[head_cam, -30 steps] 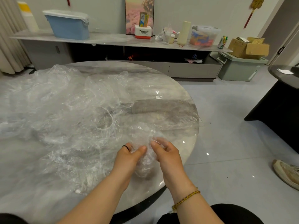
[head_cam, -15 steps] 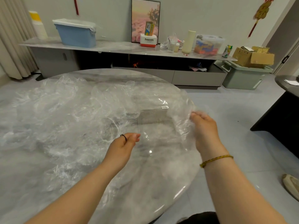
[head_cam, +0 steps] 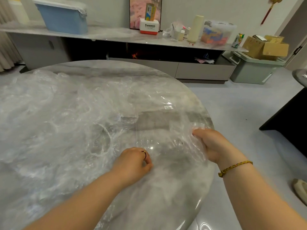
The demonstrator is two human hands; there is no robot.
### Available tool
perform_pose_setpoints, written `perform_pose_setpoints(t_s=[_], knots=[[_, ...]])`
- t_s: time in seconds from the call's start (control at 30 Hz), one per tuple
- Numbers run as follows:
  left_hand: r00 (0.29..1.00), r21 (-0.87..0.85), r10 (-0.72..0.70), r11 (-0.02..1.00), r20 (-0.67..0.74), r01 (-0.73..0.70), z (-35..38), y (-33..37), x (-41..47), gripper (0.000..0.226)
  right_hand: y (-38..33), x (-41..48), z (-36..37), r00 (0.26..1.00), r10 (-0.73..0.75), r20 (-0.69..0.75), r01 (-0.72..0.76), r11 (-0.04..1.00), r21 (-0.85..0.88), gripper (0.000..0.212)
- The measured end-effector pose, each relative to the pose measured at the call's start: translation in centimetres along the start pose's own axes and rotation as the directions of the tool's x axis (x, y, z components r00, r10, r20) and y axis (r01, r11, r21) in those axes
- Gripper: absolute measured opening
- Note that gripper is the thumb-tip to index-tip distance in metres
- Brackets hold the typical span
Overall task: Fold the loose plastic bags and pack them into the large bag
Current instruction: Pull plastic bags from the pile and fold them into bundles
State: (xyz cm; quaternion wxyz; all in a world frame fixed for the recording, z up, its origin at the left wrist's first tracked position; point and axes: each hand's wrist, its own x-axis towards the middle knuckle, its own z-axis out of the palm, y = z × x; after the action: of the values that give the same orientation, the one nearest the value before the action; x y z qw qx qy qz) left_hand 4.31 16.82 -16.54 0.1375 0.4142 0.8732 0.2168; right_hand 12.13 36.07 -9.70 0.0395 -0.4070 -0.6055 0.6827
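A clear plastic bag [head_cam: 167, 123] with a small white label lies stretched over the right part of the round marble table [head_cam: 116, 70]. My right hand [head_cam: 211, 145] grips its crumpled right edge near the table's rim. My left hand [head_cam: 134, 163], wearing a dark ring, pinches the bag's near left edge with curled fingers. A heap of loose clear bags [head_cam: 49, 117] covers the table's left half. I cannot tell which of them is the large bag.
Behind the table runs a long low cabinet [head_cam: 166, 68] carrying a blue bin [head_cam: 64, 19], a white box, a cream bottle and a clear tub. A green bin with cardboard boxes [head_cam: 254, 68] stands at the right. A dark table [head_cam: 290, 117] is further right.
Both hands started together at the table's near edge, then spread the bag apart. Since half a second ago they have lowered it onto the table, and my left hand's fingers have curled on it.
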Motion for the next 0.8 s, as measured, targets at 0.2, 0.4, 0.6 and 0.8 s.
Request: perform_pose_setpoints(t_s=[0.2,0.4,0.6,0.8], knots=[[0.993,0.07,0.076,0.995,-0.088,-0.07,1.1,0.0,-0.4,0.049,3.0,-1.0,0.5,0.998,-0.017,0.055,0.019,0.999,-0.044,0.014],[0.999,0.158,0.035,0.987,-0.003,-0.035,0.9,0.8,-0.6,0.077,5.1,-1.5,0.1,0.991,-0.094,0.091,0.111,0.973,-0.203,0.026],[1.0,0.359,-0.023,0.933,0.012,0.017,0.7,1.8,0.2,0.047,5.3,-2.0,0.3,0.969,-0.16,0.187,0.213,0.925,-0.314,0.026],[0.984,0.34,-0.176,0.924,-0.025,0.174,-0.1,1.6,1.0,0.046,5.4,-2.0,0.5,0.967,-0.15,0.207,0.22,0.9,-0.375,0.022]])
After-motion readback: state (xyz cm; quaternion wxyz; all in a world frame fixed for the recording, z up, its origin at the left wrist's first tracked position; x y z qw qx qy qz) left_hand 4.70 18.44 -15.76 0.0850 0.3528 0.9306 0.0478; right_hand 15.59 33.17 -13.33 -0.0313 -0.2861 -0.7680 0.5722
